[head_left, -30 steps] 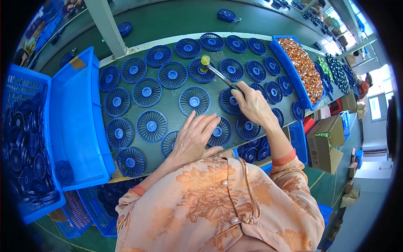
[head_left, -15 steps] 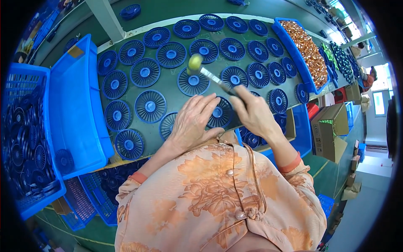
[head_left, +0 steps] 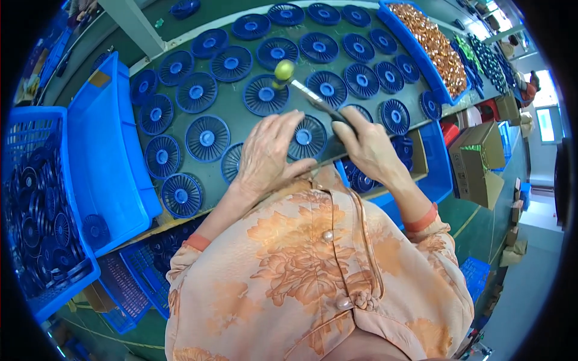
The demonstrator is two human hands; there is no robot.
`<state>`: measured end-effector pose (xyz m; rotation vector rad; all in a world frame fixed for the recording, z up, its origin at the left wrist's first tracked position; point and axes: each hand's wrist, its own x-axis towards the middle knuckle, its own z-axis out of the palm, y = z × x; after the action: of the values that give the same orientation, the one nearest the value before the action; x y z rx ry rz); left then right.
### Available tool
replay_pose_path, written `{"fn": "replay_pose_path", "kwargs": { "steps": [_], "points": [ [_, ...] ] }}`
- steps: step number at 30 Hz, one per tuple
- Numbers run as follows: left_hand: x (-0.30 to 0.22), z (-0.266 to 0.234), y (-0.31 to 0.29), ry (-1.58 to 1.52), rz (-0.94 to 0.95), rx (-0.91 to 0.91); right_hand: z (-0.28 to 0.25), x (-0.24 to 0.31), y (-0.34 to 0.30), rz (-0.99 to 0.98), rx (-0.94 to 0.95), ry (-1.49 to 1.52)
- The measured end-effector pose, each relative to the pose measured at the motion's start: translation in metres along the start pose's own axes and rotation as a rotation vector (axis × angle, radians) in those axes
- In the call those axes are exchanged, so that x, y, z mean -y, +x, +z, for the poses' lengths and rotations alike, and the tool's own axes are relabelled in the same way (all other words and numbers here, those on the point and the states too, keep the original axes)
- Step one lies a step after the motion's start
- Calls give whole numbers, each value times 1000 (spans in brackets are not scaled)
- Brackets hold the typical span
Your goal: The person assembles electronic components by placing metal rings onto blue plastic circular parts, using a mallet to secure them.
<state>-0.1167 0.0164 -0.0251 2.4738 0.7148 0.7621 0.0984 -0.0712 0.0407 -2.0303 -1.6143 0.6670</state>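
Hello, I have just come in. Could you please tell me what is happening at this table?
A person is working over rows of blue discs laid out on a green table. The right grip holds a mallet with a yellow head over the discs; whether it touches one is unclear. The left grip holds nothing and lies open beside the nearest disc. More discs fill a crate at left; a tray of copper-coloured pieces is at right.

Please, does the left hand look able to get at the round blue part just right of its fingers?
Probably yes. The left hand is at the left edge of this round blue part, whose middle is uncovered. The right hand, holding the yellow-headed hammer, is further right.
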Motion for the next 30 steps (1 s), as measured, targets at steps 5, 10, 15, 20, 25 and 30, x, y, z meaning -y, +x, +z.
{"fn": "replay_pose_path", "kwargs": {
  "steps": [5, 10, 15, 20, 25, 30],
  "points": [
    [-3, 3, -1, 8, -29, -44, 0, -14, -78, -212, -258, 188],
    [2, 9, 4, 18, -8, -58, 6, -36, -84, 175, 105, 4],
    [1, 5, 0, 43, -2, -71, 8, -22, -89, -128, -153, 100],
    [0, -1, 0, -25, -26, 17, -7, -26, -66, 68, 49, 29],
    [-8, -20, -13, -81, -59, -216, 7, 18, 9, -5, -51, 195],
    [0, -51, -34, -7, -113, -183, 26, 53, 81, -170, -80, 170]
  ]
}}
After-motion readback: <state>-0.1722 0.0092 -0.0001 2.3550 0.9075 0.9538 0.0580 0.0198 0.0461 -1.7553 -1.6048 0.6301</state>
